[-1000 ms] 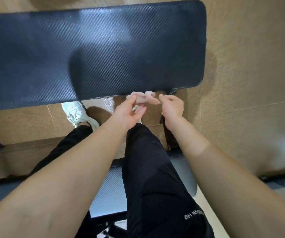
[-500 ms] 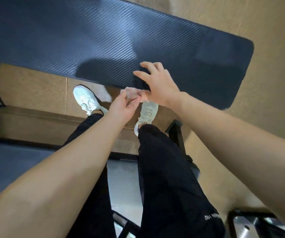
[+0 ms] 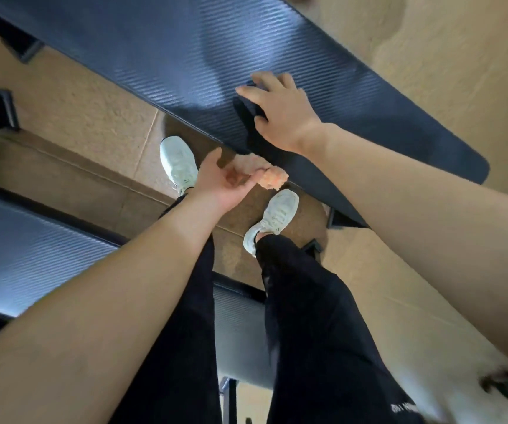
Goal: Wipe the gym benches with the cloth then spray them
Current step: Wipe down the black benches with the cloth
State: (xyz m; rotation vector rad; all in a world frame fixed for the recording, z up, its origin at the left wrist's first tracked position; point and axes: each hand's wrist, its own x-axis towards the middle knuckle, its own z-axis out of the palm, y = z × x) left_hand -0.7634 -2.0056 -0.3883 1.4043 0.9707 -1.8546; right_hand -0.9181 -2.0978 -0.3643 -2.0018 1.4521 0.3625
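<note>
Head view: right hand (image 3: pixel 280 113) spread flat, palm down, on the near edge of the dark ribbed desk (image 3: pixel 161 44), grip released, holding nothing. Left hand (image 3: pixel 219 182) palm up just below that edge, grip pinched on a crumpled pinkish cloth (image 3: pixel 269 177), clear of the pad. White shoes (image 3: pixel 179 163) on tan floor (image 3: pixel 461 56) beneath.

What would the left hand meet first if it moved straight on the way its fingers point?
Probably the near edge of the bench. The left hand, holding the cloth, points up toward that edge just ahead of it; depth is unclear.
</note>
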